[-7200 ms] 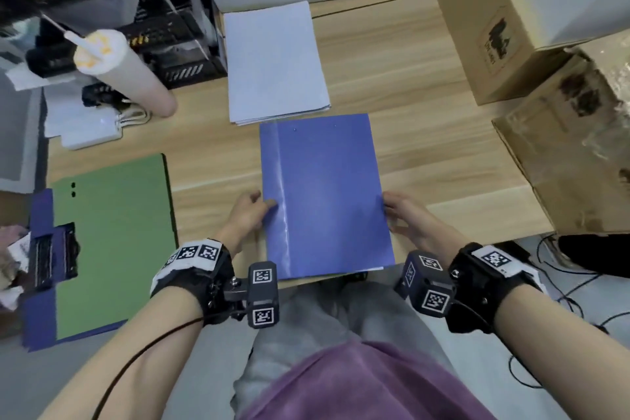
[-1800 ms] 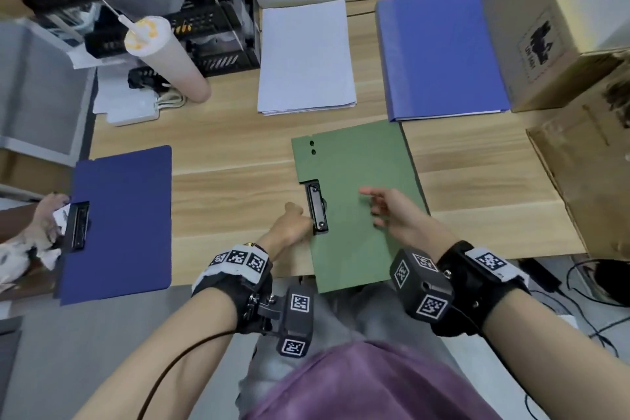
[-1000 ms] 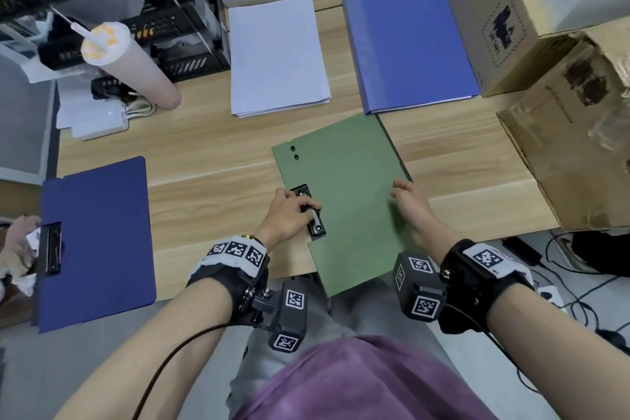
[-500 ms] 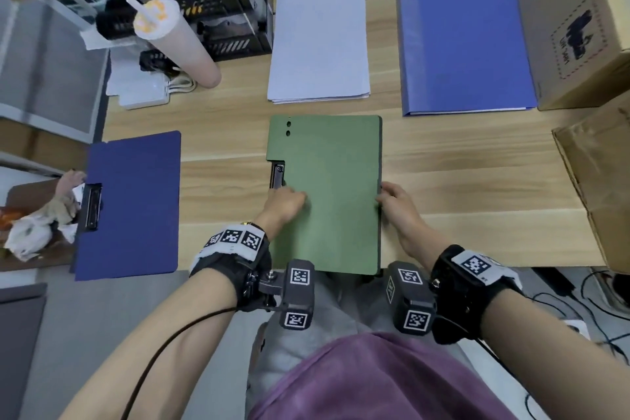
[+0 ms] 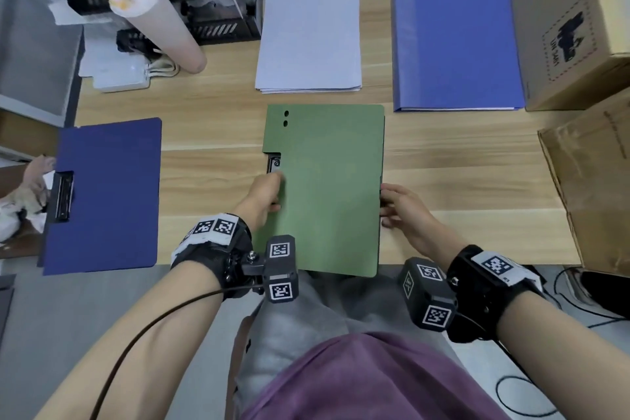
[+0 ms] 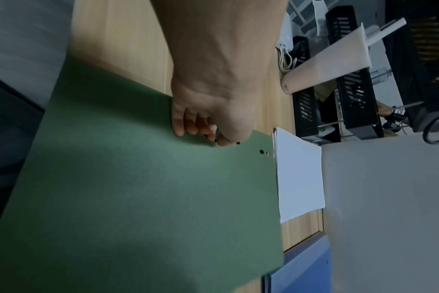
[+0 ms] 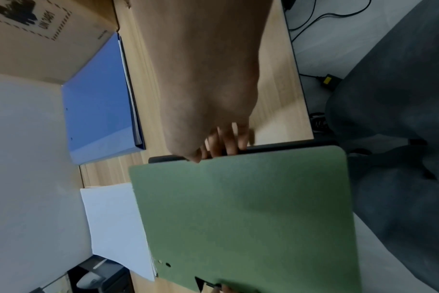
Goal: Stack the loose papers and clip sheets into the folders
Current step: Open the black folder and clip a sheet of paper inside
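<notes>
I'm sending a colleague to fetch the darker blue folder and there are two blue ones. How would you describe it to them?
On the wooden desk, go to the left end, left of the green folder held in both hands. The navy folder lies flat there, overhanging the front edge. Unlike the lighter blue folder at the back right, it shows a black metal clip on its left edge.

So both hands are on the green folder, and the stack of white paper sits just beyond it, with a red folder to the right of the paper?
Not quite: the folder right of the white paper is blue, not red, as the head view shows. Both hands, left and right, are indeed on the green folder.
</notes>
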The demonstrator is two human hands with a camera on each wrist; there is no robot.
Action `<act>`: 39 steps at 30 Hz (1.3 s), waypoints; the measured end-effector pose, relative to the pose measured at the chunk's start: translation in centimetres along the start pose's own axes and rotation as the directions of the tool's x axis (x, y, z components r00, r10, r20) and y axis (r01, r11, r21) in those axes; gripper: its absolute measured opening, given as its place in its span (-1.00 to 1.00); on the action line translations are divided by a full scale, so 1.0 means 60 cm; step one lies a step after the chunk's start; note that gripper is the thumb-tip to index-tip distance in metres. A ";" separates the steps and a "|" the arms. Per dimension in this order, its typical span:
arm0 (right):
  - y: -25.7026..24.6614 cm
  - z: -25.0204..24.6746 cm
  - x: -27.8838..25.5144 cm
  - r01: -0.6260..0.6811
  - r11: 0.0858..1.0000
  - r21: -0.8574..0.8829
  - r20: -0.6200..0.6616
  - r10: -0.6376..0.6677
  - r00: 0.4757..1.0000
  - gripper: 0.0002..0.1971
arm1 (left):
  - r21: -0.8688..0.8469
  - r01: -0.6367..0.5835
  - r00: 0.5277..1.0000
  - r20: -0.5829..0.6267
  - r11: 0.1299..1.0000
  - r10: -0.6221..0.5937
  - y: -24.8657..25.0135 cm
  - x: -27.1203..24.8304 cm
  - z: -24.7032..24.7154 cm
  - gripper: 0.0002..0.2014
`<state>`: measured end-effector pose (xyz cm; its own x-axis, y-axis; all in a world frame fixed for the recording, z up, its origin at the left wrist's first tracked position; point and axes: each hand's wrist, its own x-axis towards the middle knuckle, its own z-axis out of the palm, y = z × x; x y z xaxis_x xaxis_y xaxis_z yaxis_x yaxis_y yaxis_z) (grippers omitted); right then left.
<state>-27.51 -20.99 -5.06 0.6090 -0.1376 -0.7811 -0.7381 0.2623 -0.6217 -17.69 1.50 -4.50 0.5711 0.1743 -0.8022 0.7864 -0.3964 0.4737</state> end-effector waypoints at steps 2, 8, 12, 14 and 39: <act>-0.026 -0.001 -0.017 0.030 0.999 -0.016 0.083 -0.029 0.996 -0.79 | -0.023 0.004 1.000 0.023 1.000 -0.004 0.005 -0.003 -0.006 -0.86; -0.143 0.037 -0.069 0.194 0.978 -0.075 0.357 -0.156 0.921 -0.71 | 0.174 -0.213 0.954 0.250 0.961 0.167 0.047 -0.035 -0.055 -0.81; -0.197 0.117 -0.076 0.240 0.967 -0.083 0.490 -0.170 0.855 -0.62 | 0.252 -0.386 0.848 0.475 0.887 0.234 0.083 -0.074 -0.147 -0.34; -0.211 0.173 -0.078 0.268 0.955 -0.127 0.557 -0.155 0.816 -0.61 | 0.117 -0.402 0.770 0.580 0.908 0.266 0.095 -0.094 -0.193 -0.38; -0.079 0.271 0.034 0.082 0.774 -0.627 0.120 -0.008 0.993 -0.50 | 0.638 -0.468 0.867 0.198 0.612 0.457 -0.071 0.108 -0.356 -0.18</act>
<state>-18.05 -6.99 -2.79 0.6453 -0.0244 -0.7636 -0.7040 -0.4073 -0.5818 -12.31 23.54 -3.95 0.8079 -0.2081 -0.5513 0.0640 -0.8990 0.4332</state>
